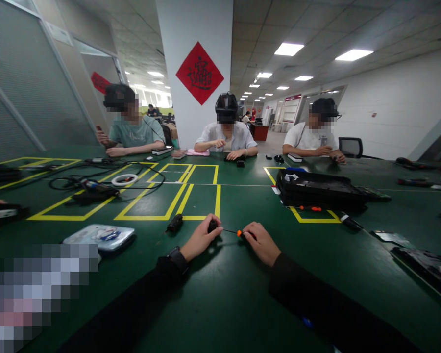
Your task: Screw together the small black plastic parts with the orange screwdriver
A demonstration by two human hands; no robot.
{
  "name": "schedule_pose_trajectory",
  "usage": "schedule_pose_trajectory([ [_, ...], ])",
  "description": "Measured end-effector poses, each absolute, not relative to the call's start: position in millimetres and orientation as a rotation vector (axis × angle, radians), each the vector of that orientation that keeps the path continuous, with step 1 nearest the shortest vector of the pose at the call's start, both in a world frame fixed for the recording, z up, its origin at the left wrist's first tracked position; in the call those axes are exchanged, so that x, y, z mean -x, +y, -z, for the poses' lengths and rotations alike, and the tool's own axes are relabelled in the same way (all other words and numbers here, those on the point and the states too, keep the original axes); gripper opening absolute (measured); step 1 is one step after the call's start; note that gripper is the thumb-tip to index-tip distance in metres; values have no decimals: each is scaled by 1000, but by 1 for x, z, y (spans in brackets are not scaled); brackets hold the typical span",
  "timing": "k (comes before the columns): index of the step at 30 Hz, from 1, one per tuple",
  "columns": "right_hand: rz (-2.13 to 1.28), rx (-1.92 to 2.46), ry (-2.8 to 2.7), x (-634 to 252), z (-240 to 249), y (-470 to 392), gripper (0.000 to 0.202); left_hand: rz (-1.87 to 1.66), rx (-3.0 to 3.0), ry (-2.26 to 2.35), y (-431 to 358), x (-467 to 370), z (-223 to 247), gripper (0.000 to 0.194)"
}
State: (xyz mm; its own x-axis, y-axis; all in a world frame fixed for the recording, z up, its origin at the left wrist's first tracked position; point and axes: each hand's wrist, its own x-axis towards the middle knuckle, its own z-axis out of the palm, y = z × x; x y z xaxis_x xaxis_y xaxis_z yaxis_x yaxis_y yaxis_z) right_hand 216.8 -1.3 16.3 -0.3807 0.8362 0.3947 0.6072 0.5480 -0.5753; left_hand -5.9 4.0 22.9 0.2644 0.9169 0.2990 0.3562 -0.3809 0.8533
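My left hand (202,239) is closed around a small black rounded part (212,225), whose exact kind I cannot make out. Fingers and thumb of my right hand (261,241) grip what looks like a screwdriver with an orange collar (239,234). Its thin dark shaft (230,231) runs leftward to the black part in my left hand, where the tip is hidden. Both hands are just above the green table. To the left of my left hand lies a short black cylindrical object (174,223).
A black tray-like case (319,189) stands at right, an orange-and-black tool (310,209) before it. A clear-topped box (101,237) and cables (91,184) lie left. Opened device parts (426,272) are at far right. Several people with headgear sit across the green table (220,304).
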Motion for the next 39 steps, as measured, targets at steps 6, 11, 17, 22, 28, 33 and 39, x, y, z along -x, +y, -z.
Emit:
schedule_pose_trajectory([
  [6,-486,1100,-2095,-217,-18,-4,9,-1077,-1837,1154,8,8,-20,18],
  [11,-464,1120,-2089,-218,-15,-2,16,-1089,-1858,1164,9,8,-19,18],
  [17,-438,1174,-2138,-219,-13,3,15,-1091,-1870,1158,8,7,-20,17],
  [22,-444,1140,-2110,-219,-14,0,10,-1081,-1859,1162,6,6,-21,17],
  [28,-468,1152,-2094,-218,-13,0,13,-1082,-1876,1156,6,6,-21,17],
  [33,-458,1154,-2132,-218,-15,0,12,-1090,-1890,1153,5,6,-22,18],
  [39,-491,1117,-2084,-218,-15,-3,15,-1084,-1927,1175,5,6,-23,18],
])
